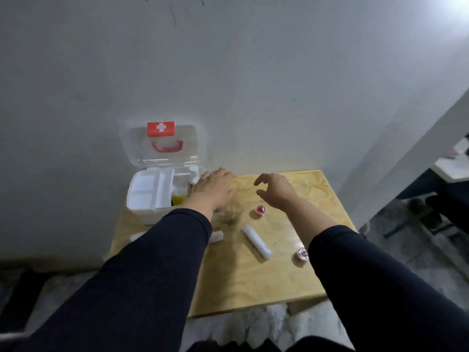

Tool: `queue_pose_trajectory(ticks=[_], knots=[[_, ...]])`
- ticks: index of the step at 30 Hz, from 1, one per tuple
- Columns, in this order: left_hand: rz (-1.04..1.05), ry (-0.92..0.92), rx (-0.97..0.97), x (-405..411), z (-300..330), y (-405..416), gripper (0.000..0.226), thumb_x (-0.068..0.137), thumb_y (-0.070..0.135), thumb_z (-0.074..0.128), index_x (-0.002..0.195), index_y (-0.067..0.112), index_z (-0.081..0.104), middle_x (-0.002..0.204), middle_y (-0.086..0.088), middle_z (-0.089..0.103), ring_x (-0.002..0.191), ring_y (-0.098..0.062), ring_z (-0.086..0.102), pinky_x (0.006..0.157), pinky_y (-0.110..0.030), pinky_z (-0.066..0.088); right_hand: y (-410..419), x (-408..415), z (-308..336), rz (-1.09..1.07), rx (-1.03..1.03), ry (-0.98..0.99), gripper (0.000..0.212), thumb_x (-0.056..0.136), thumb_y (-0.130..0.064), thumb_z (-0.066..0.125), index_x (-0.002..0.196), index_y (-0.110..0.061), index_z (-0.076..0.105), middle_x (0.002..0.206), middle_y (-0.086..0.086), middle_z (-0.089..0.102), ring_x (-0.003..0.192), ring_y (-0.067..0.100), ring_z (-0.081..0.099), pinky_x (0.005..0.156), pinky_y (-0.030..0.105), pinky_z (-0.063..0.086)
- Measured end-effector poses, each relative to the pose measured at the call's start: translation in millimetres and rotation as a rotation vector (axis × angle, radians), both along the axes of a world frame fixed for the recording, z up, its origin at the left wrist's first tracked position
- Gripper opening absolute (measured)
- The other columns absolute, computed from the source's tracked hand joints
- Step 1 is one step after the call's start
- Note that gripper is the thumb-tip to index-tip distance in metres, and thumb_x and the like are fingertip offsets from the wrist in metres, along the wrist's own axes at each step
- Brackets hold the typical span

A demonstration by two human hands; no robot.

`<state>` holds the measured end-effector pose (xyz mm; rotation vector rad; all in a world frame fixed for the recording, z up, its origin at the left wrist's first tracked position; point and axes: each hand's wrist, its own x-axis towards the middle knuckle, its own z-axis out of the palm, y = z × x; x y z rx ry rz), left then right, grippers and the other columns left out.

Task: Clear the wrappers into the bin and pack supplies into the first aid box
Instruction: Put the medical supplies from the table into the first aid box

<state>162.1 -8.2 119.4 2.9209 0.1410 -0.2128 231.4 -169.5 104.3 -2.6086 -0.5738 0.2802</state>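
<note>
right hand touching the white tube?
Apart. The head view shows the right hand open above the table, with bare wood and a small red cup between it and the white tube.

My white plastic first aid box has a clear lid bearing a red label with a white cross and a red handle; something yellow shows inside it. The pale yellow wooden table has a swirling grain and a dark smudge near its middle. The white cylindrical tube carries a faint pink mark. Two small clear cups hold red, one far, one near on the right. My sleeves are black; the wall is grey.
</note>
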Motion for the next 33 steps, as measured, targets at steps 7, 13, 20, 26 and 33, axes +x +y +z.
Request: queue_pose_trajectory(ticks=[7,13,20,26,33], knots=[[0.009,0.104,-0.042,5,-21,-78,0.050,0.098,0.030,0.040,0.145,0.015,0.035,0.153,-0.001,0.034,0.140,-0.022,0.034,0.114,-0.037,0.024,-88,14,-31,-0.069,-0.119,0.048,0.028,0.091,-0.013,0.054,0.117,-0.017,0.064,0.131,0.013,0.055,0.112,0.029,0.058,0.089,0.030,0.046],[0.118,0.156,-0.124,-6,-53,-105,0.046,0.097,0.023,0.038,0.142,0.020,0.040,0.149,0.000,0.040,0.135,-0.024,0.039,0.110,-0.039,0.030,-115,15,-82,-0.030,-0.151,0.111,0.031,0.095,-0.022,0.046,0.120,-0.024,0.064,0.125,0.015,0.053,0.112,0.034,0.056,0.091,0.032,0.046],[0.189,0.205,-0.139,-27,-76,-101,0.049,0.098,0.026,0.041,0.145,0.017,0.033,0.154,-0.001,0.031,0.141,-0.023,0.032,0.117,-0.040,0.021,-104,3,-100,0.054,-0.197,0.087,0.030,0.092,-0.020,0.048,0.115,-0.018,0.068,0.117,0.013,0.052,0.109,0.033,0.053,0.084,0.037,0.050],[0.268,0.202,-0.133,-43,-78,-81,0.052,0.099,0.031,0.037,0.148,0.016,0.030,0.159,0.000,0.023,0.146,-0.022,0.023,0.118,-0.041,0.020,-63,-25,-91,0.170,-0.143,0.105,0.030,0.091,-0.033,0.052,0.110,-0.018,0.068,0.117,0.010,0.054,0.107,0.030,0.056,0.086,0.040,0.052],[0.301,0.213,-0.101,-64,-78,-57,0.052,0.099,0.031,0.037,0.148,0.016,0.030,0.158,0.000,0.026,0.146,-0.018,0.024,0.119,-0.041,0.019,-25,-53,-104,0.163,-0.205,-0.007,0.037,0.091,-0.042,0.039,0.121,-0.021,0.048,0.114,0.013,0.055,0.104,0.034,0.053,0.072,0.036,0.042]])
